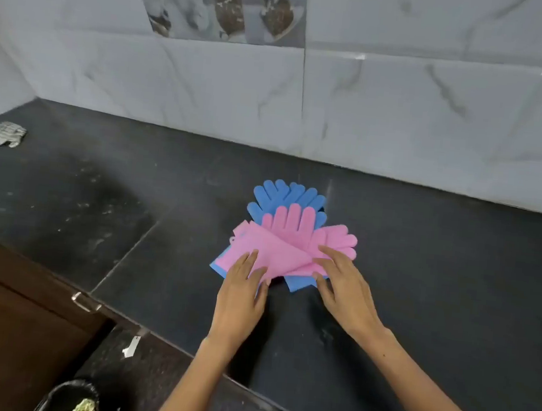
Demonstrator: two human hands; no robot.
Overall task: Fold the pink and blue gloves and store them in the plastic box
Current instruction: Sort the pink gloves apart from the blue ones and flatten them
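Two pink gloves [284, 243] lie crossed on top of two blue gloves [284, 195] in the middle of the black counter [420, 286]. All the glove fingers point toward the wall, and the blue cuffs stick out below the pink ones. My left hand [241, 292] rests with straight fingers on the near left cuff of the pile. Flat on the pink cuff at the right lies my right hand [341, 288], fingers spread. No plastic box is in view.
A tiled marble-look wall [405, 102] backs the counter. A crumpled grey cloth [3, 134] lies at the far left. A brown cabinet [9, 329] with a metal latch and a dark bin [72, 400] sit below the counter's front edge at lower left.
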